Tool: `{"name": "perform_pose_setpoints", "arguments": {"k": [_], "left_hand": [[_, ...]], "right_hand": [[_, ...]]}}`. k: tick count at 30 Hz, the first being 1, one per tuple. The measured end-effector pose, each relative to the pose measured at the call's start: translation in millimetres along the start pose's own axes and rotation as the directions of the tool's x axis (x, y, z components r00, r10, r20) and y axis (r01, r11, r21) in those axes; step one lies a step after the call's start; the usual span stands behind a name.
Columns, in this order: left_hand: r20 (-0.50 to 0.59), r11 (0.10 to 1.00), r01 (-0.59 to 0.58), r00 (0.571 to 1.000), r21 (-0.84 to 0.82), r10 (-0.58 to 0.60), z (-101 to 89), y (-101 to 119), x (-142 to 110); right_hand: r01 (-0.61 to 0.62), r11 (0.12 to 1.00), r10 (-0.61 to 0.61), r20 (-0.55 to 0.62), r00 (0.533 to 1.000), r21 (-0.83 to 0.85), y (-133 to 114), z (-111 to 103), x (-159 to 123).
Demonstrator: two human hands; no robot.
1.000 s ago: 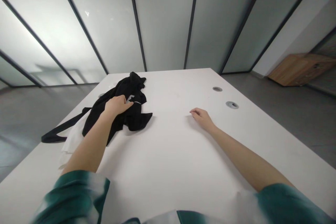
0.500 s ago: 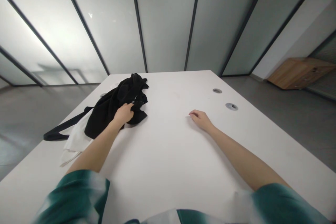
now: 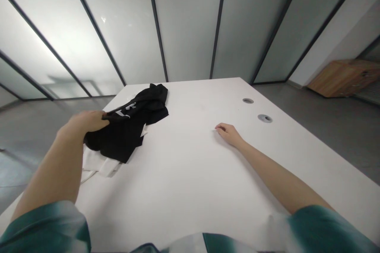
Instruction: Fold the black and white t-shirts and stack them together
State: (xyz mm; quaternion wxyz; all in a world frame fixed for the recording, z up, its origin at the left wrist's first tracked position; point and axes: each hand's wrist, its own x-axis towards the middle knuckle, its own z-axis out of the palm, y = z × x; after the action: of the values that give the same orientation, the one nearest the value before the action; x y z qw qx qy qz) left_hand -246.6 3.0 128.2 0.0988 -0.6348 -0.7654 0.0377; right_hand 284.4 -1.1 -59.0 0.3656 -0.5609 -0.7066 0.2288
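Cloth (image 3: 129, 130), black, spreads rightward from the left hand (image 3: 87, 121) gripping its edge

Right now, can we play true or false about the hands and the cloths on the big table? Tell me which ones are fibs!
1. The left hand grips the black cloth. True.
2. The black cloth is plain all over. False: it has white markings near the left hand.
3. Some white cloth shows from under the black cloth. True.
4. The right hand is holding the white cloth. False: it is away from both cloths, its fingers curled, with no cloth in it.
5. Two round fittings are set in the white table, toward its right edge. True.
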Motion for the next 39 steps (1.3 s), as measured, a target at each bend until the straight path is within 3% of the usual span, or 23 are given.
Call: {"name": "perform_pose_setpoints", "arguments": {"k": [3,6,8,12,14,17,21,26,33,39], "left_hand": [[-0.019,0.988,-0.153,0.988,-0.007,0.153,11.6,20.0,-16.4],[-0.215,0.913,-0.382,0.912,-0.14,0.349,11.6,63.1,-32.2],[-0.32,0.832,-0.494,0.854,-0.255,0.409,13.1,100.0,-35.9],[-0.391,0.709,-0.533,0.84,-0.462,0.376,34.9,181.2,-24.2],[-0.35,0.688,-0.505,0.862,-0.521,0.367,54.0,218.3,-16.4],[-0.361,0.714,-0.454,0.885,-0.533,0.294,84.3,256.8,-13.6],[-0.374,0.747,-0.464,0.876,-0.476,0.305,110.1,268.6,-22.5],[-0.392,0.761,-0.454,0.875,-0.464,0.284,113.2,259.6,-26.2],[-0.329,0.776,-0.499,0.86,-0.386,0.389,115.1,264.5,-27.5],[-0.122,0.82,-0.473,0.88,-0.324,0.46,121.2,270.9,-32.2]], "right_hand": [[-0.009,1.0,0.009,-0.018,1.0,0.017,-0.7,1.3,-0.6],[-0.036,0.996,0.039,-0.039,0.998,0.087,0.4,1.4,-0.2],[-0.11,0.971,0.129,-0.075,0.989,0.213,2.5,-0.6,2.5],[-0.231,0.869,0.316,-0.132,0.94,0.437,5.9,-9.8,15.5],[-0.235,0.885,0.31,-0.133,0.941,0.401,5.8,-15.1,23.5],[-0.144,0.971,0.18,-0.191,0.965,0.188,4.4,-19.6,30.6],[0.009,0.99,-0.058,-0.342,0.938,-0.142,6.2,-19.0,25.8],[0.08,0.926,-0.188,-0.266,0.945,-0.37,12.1,-19.4,17.6],[0.09,0.825,-0.182,-0.111,0.977,-0.557,12.9,-12.9,19.7],[0.099,0.773,-0.078,0.06,0.995,-0.627,15.1,-2.9,19.3]]}}
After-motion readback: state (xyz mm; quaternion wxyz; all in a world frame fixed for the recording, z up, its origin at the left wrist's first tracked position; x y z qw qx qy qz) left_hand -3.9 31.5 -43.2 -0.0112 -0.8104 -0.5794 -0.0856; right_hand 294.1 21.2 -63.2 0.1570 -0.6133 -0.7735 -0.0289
